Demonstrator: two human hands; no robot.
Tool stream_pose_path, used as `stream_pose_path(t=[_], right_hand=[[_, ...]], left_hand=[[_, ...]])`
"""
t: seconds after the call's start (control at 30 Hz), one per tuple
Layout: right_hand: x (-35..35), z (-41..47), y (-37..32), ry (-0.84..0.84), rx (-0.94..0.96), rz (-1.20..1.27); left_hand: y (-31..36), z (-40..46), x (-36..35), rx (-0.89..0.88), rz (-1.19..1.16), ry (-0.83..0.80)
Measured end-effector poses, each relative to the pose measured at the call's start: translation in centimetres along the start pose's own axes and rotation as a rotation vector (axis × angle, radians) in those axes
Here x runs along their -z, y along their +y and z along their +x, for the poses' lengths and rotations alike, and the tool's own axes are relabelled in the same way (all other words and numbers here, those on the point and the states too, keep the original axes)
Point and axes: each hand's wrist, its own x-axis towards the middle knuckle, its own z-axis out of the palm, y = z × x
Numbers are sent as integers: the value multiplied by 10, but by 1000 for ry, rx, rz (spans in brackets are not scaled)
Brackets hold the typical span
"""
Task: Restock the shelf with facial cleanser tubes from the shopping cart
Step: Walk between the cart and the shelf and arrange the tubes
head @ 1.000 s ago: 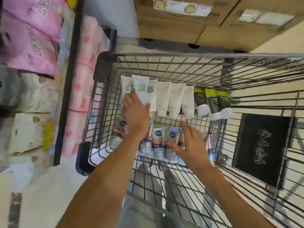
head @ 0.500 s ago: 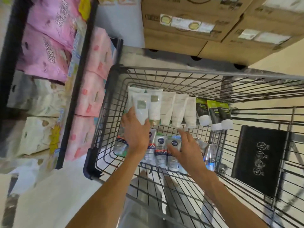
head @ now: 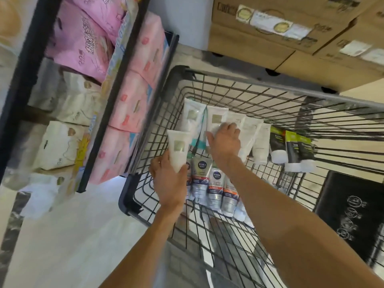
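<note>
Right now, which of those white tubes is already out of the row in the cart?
The white tube gripped in the left hand, lifted near the cart's left side. The other white tubes lie in their row; the right hand touches one.

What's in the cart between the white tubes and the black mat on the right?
In the head view, black-and-green tubes with white caps lie in the cart, between the row of white tubes and the black mat.

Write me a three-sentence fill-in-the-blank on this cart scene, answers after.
1. The left hand grips a white plastic tube by its ____ end.
2. The right hand rests on another white tube inside the black wire ____.
3. The silver tubes bear round ____ logos.

Missing words: cap; cart; blue
</note>
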Motion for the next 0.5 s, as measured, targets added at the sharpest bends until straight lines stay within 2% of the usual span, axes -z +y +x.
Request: stream_pose_path(t=[0.13, 0.23, 0.5], right_hand=[[-8, 14, -24, -21, -211, 134], [-7, 22, -25, -42, -288, 202], [-10, 9, -15, 1, -173, 251]], left_hand=[[3, 1, -4, 16, -23, -4], [2, 1, -4, 26, -55, -16], [5, 0, 2, 24, -75, -52]])
